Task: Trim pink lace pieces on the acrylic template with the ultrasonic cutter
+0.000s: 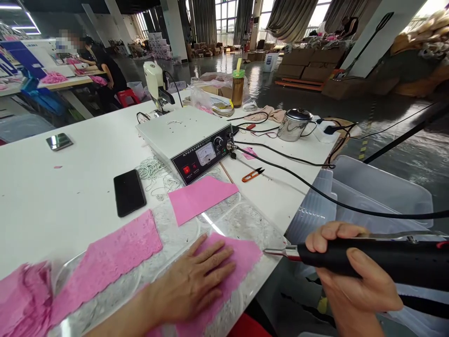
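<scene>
Pink fabric is lying at the bottom centre of the frame, on a glossy clear sheet over the white table. I am resting the left hand on it palm down, fingers stretched out and slightly apart, grasping nothing. At the lower right I am closing the right hand around a black handheld ultrasonic cutter, its metal tip pointing left at the fabric's edge; whether the two are touching, I cannot tell. Just above centre, an ultrasonic generator is showing its dial and red switch, and a black cable is running from its front panel to the right edge of the frame. Below it I am seeing a plain pink panel, and at the lower left a scalloped pink lace piece. A black smartphone is lying left of centre, while orange thread snips are sitting right of the generator. At the upper left, a co-worker is sitting.
</scene>
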{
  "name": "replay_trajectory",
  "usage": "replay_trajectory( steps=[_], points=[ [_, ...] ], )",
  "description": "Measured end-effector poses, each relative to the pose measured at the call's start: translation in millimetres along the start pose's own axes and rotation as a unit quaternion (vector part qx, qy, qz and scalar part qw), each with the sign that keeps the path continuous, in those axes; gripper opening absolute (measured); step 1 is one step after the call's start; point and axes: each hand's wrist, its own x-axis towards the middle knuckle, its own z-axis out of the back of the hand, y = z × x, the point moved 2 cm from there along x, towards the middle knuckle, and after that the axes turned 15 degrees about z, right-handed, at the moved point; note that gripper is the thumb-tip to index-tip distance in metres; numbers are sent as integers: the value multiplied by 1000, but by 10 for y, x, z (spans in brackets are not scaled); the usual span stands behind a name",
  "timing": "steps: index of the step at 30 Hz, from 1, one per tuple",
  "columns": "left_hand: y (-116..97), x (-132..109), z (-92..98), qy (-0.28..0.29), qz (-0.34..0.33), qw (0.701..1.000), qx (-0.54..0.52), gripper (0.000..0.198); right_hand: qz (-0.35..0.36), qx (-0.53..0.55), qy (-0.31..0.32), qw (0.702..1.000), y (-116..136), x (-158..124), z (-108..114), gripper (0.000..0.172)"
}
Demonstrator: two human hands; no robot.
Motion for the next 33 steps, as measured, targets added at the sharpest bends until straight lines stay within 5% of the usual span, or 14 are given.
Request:
replay_trajectory(
  steps=[27,33],
  points=[
    [13,-16,-36,10,19,998,-64,53,7,-16,58,998,-43,-32,-34,13],
    [8,-25,24,12,24,999,-44,51,12,-14,20,1000,-8,1,-32,14]
  ],
)
